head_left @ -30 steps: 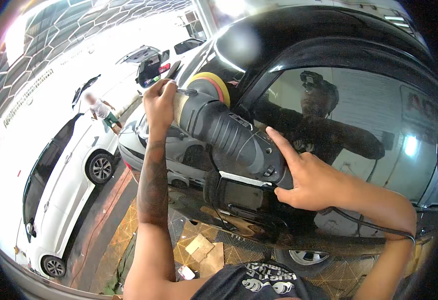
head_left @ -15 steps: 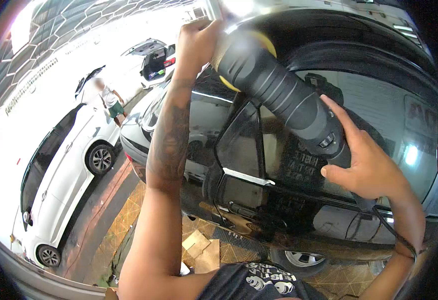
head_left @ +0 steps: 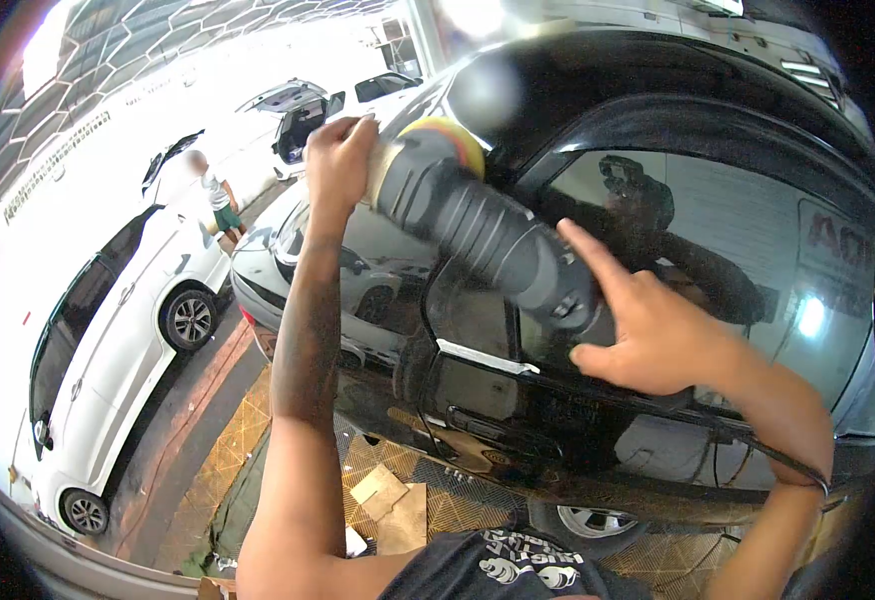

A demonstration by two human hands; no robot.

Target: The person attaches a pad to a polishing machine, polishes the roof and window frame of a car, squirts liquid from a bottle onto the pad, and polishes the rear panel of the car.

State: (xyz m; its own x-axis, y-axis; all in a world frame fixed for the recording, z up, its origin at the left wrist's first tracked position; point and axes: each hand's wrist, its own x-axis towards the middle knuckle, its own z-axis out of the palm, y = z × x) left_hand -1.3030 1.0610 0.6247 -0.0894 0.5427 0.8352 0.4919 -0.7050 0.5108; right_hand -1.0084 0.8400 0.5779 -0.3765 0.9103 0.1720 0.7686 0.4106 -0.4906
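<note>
A black and grey car polisher (head_left: 488, 240) with a yellow-edged pad (head_left: 453, 140) is held up against the side of a glossy black car (head_left: 658, 100). My left hand (head_left: 343, 165) is closed at the polisher's head end; the part inside the fist is hidden. Around the rear grip wraps my right hand (head_left: 648, 330), its index finger stretched along the body and its thumb near the switch dial. The pad sits by the rear pillar, and its contact with the paint is hidden. White masking tape (head_left: 486, 357) runs below the rear quarter window.
The polisher's cord hangs by my right forearm. Flattened cardboard (head_left: 398, 510) lies on the yellow and black floor tiles (head_left: 228, 450). At left stands a white car (head_left: 118, 370), with a person (head_left: 220, 200) beside it. Farther back, another car has its tailgate (head_left: 283, 97) raised.
Both hands and the polisher have moved left and toward the car's rear. The polisher's head is lower in view. Both hands keep their hold.
</note>
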